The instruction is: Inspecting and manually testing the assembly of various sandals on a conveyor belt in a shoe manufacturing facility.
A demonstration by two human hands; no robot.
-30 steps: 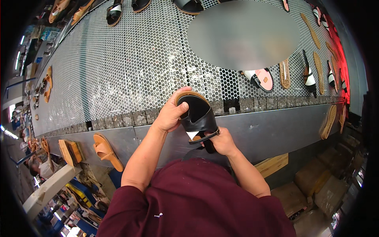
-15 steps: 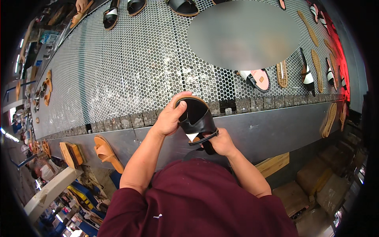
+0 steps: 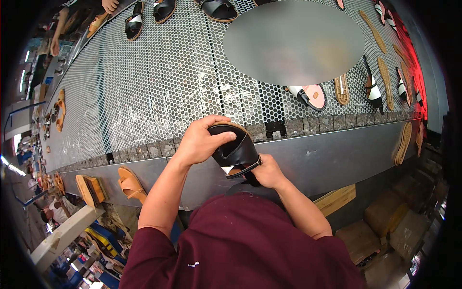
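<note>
Between my hands is a black sandal (image 3: 244,155) with a tan sole edge, a white patch and a thin buckled strap. My left hand (image 3: 201,141) grips its upper-left end, the thumb pressed on the black insole and the fingers behind. Lower down on the right, my right hand (image 3: 269,172) is closed round the other end, near the strap. Part of that end is hidden behind the right fingers. I hold the sandal tilted, just in front of the edge of the perforated metal conveyor (image 3: 159,96).
Several black sandals (image 3: 219,9) stand on the far side of the conveyor. Tan soles (image 3: 385,82) and a pink-lined sandal (image 3: 315,97) lie at right. A tan sandal (image 3: 131,184) rests at the near metal ledge (image 3: 308,168). Another person's hand (image 3: 110,6) shows at the far left.
My left hand has shifted slightly left, its thumb now lying farther across the insole. The sandal has tilted a little. At the far left, another person's arm has come into view.
</note>
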